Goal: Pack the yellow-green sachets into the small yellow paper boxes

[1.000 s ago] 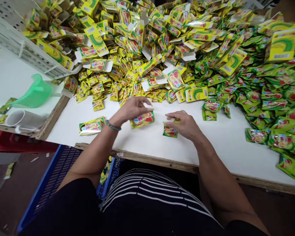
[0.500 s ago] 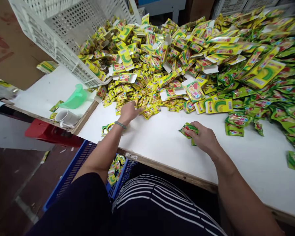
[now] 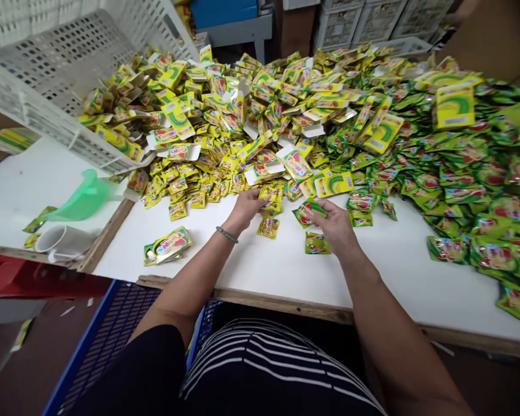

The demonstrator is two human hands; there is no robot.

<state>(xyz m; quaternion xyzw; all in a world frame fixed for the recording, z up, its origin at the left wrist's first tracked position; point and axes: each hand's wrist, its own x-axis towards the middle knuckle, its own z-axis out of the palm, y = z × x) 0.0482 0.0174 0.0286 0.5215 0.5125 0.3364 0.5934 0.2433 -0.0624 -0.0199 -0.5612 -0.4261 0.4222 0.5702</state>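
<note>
My left hand (image 3: 245,210), with a beaded bracelet at the wrist, pinches a small yellow sachet (image 3: 272,196) at the near edge of the pile of yellow sachets (image 3: 219,173). Another yellow sachet (image 3: 268,227) lies just below it. To the right, my right hand (image 3: 335,226) grips a green sachet (image 3: 307,212) with a red fruit print between thumb and fingers. A second green sachet (image 3: 317,243) is under that hand, on the white table (image 3: 251,266). Flat printed cartons (image 3: 169,245) lie left of my left forearm.
Yellow cartons (image 3: 333,184) are heaped across the back, with green sachets (image 3: 459,190) piled at right. A white plastic crate (image 3: 47,110) lies tipped at left. Near it are a green scoop (image 3: 84,199) and a white mug (image 3: 65,242). A blue basket (image 3: 108,329) stands below the wooden edge.
My left hand has drawn a yellow sachet from the pile and moved right, closer to my right hand. The right hand still holds the green sachet. The view has turned to the right.
</note>
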